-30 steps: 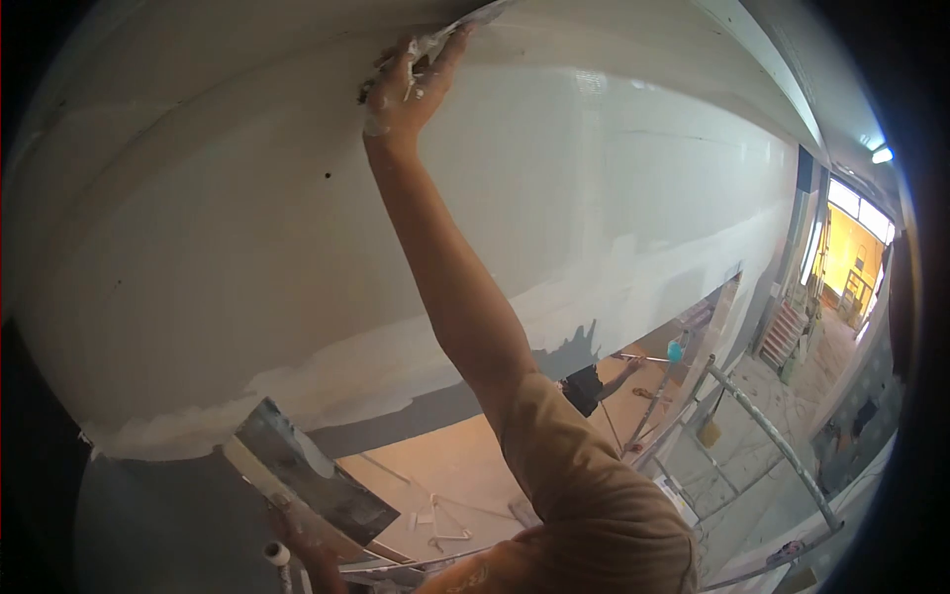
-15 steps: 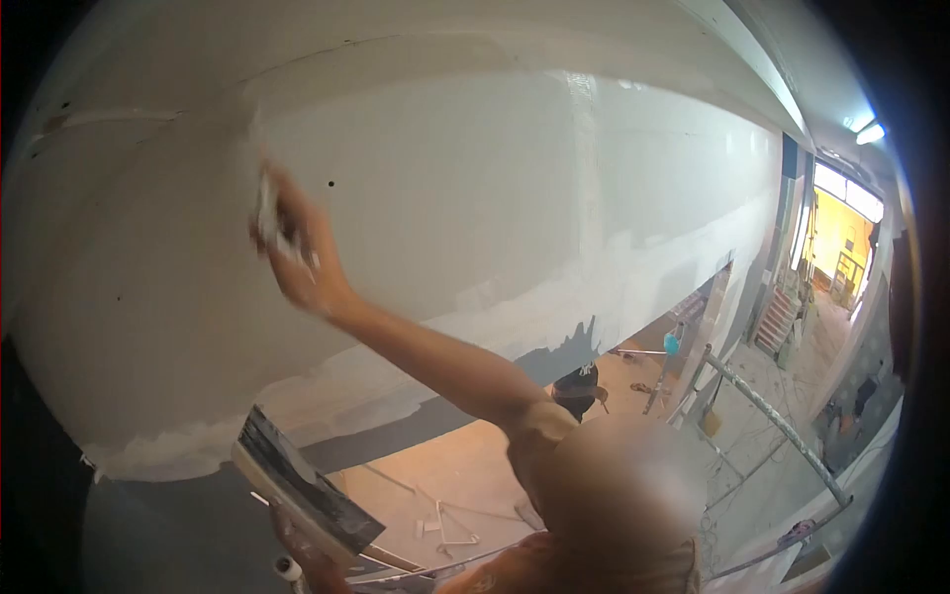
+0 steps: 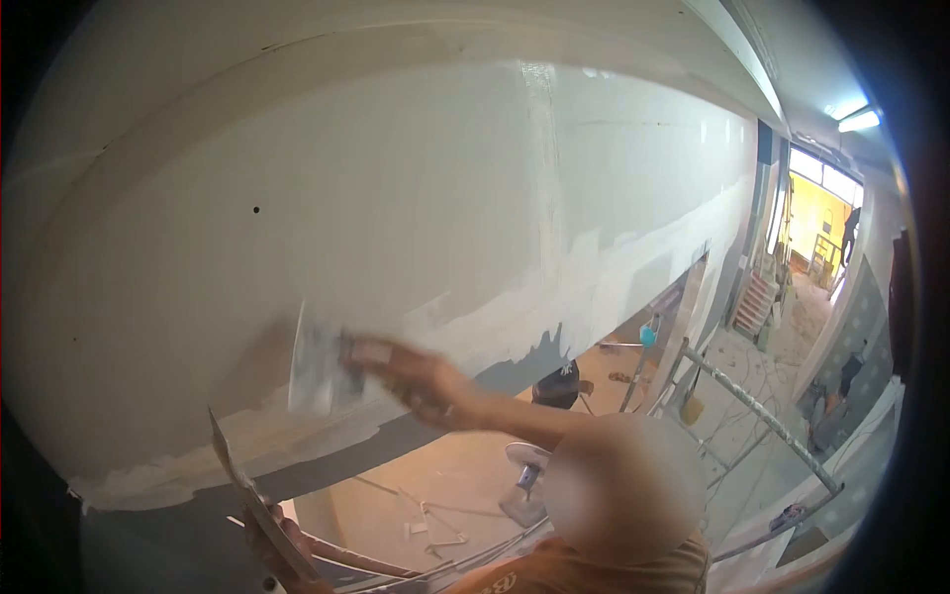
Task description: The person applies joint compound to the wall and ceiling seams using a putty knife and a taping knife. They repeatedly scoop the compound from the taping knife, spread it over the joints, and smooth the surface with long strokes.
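My right hand [image 3: 416,384] is closed round the handle of a wide trowel [image 3: 315,364]. Motion smears the trowel, whose blade lies against or very near the pale wall [image 3: 396,188], above its grey lower band. At the lower left, my left hand [image 3: 282,554] grips a flat board [image 3: 242,473], seen nearly edge-on and tilted. The board's face and whatever may be on it are hidden. White compound covers the wall's lower part and a vertical seam [image 3: 539,168].
A metal scaffold rail [image 3: 762,414] runs along the right. Below the wall opening are a person in dark clothing [image 3: 557,386] and a white frame [image 3: 435,525] on the floor. A corridor [image 3: 797,307] leads to a yellow wall [image 3: 816,213]. A blurred round shape covers the lower centre.
My right hand has come down and to the right from high on the wall, bringing the trowel over the lower band. The board in my left hand has turned edge-on. The view has shifted.
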A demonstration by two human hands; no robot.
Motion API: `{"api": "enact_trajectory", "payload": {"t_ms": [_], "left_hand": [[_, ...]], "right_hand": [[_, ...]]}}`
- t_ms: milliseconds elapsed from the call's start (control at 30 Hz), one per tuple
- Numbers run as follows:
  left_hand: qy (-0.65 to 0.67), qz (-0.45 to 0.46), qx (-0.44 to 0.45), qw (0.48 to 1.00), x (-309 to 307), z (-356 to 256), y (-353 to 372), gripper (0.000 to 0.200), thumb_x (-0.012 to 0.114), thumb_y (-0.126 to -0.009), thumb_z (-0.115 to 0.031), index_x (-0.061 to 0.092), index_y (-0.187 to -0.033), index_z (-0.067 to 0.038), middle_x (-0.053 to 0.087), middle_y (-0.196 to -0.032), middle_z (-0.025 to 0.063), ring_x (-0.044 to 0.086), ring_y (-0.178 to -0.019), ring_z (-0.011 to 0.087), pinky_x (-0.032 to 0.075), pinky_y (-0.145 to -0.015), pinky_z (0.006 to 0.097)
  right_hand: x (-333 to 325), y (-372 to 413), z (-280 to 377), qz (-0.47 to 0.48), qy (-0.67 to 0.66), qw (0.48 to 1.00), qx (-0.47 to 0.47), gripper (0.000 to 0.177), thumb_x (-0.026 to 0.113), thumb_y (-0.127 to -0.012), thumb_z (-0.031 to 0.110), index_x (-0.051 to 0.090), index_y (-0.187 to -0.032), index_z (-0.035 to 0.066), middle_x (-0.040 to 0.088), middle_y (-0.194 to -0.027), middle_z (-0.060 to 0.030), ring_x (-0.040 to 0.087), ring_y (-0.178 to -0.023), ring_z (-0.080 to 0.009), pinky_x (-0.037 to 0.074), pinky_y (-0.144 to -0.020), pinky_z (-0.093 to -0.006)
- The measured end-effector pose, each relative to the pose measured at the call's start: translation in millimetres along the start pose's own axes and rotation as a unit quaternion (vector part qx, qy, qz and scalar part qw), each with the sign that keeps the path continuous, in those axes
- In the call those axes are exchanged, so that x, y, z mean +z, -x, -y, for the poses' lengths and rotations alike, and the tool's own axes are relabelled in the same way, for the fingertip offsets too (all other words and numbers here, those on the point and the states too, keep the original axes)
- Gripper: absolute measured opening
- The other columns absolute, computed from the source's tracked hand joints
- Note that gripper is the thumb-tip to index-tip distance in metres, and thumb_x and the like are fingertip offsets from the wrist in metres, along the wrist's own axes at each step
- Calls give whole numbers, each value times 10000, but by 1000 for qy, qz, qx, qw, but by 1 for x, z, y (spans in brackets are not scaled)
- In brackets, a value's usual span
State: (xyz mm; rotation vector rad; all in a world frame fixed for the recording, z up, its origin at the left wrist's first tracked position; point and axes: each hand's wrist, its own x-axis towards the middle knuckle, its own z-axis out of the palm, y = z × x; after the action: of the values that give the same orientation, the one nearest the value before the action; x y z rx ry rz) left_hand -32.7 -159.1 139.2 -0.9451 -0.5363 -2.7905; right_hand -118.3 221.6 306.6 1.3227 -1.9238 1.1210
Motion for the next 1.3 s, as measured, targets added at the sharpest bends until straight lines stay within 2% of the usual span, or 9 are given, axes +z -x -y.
{"api": "enact_trajectory", "payload": {"t_ms": [67, 167, 267, 433, 500, 867, 1000, 1200, 1300], "left_hand": [[-590, -56, 109, 798, 27, 10, 7, 586, 417, -1051, -461, 481, -1371, 26, 631, -1216, 182, 700, -943, 285, 571, -732, 353], [-620, -139, 68, 769, 38, 25, 14, 598, 404, -1052, -485, 477, -1384, 7, 628, -1190, 173, 690, -902, 275, 571, -735, 350], [-652, -264, 16, 711, 77, 22, 56, 618, 384, -1053, -522, 471, -1404, -21, 624, -1151, 158, 676, -840, 260, 571, -741, 345], [-480, -301, 82, 820, 125, 62, 60, 464, 500, -1030, -430, 593, -1245, -29, 611, -1102, 100, 603, -1015, 161, 500, -888, 343], [-595, -149, 37, 789, 110, 57, 74, 889, 318, -980, -722, 335, -1484, 10, 494, -1328, 157, 491, -1234, 243, 399, -1062, 399], [-488, -278, 84, 823, 132, 75, 69, 609, 442, -1007, -518, 461, -1357, -20, 552, -1195, 109, 568, -1074, 228, 466, -947, 382], [-324, -298, 12, 898, 146, 59, 57, 353, 486, -1047, -316, 596, -1239, -40, 668, -1034, 76, 654, -909, 178, 540, -824, 331], [-419, -324, -20, 848, 147, 43, 56, 436, 456, -1029, -428, 556, -1243, -61, 621, -1059, 64, 620, -977, 175, 505, -895, 318], [-420, -308, -56, 852, 48, -1, 75, 424, 469, -1018, -397, 559, -1262, -62, 626, -1062, 67, 622, -989, 192, 505, -887, 328]], "right_hand": [[-47, -23, 14, -193, -33, 980, 22, 590, 533, -951, -49, 416, -1513, 86, 426, -1546, -118, 581, -1167, -229, 490, -971, -391], [-109, -63, -19, -394, -59, 916, -53, 556, 572, -1016, 131, 343, -1499, -19, 571, -804, -38, 537, -695, -92, 452, -613, -260], [-157, -100, 27, -455, -55, 887, -61, 562, 578, -1015, 142, 346, -1512, 17, 573, -762, -30, 541, -678, -87, 423, -591, -245], [-185, -146, 5, -507, -122, 845, -117, 226, 576, -1002, 69, 503, -1214, 42, 569, -830, -31, 548, -717, -108, 434, -632, -253], [-184, -152, 7, -508, -145, 842, -110, 203, 585, -996, 65, 501, -1180, 41, 575, -840, -35, 555, -734, -109, 446, -642, -260], [-189, -139, 1, -503, 6, 849, -160, 647, 455, -934, -56, 327, -1557, 59, 590, -1033, -80, 578, -791, -106, 494, -650, -252], [-184, -156, 9, -501, -28, 852, -149, 522, 538, -967, 6, 412, -1474, 18, 608, -882, -56, 546, -725, -102, 444, -622, -256], [-167, -172, 20, -486, -53, 858, -157, 542, 572, -969, 25, 410, -1487, 31, 578, -844, -28, 517, -660, -88, 432, -610, -250], [-153, -175, 31, -478, -81, 861, -151, 447, 580, -971, 32, 473, -1405, 21, 559, -824, -24, 532, -680, -93, 443, -614, -252]]}}
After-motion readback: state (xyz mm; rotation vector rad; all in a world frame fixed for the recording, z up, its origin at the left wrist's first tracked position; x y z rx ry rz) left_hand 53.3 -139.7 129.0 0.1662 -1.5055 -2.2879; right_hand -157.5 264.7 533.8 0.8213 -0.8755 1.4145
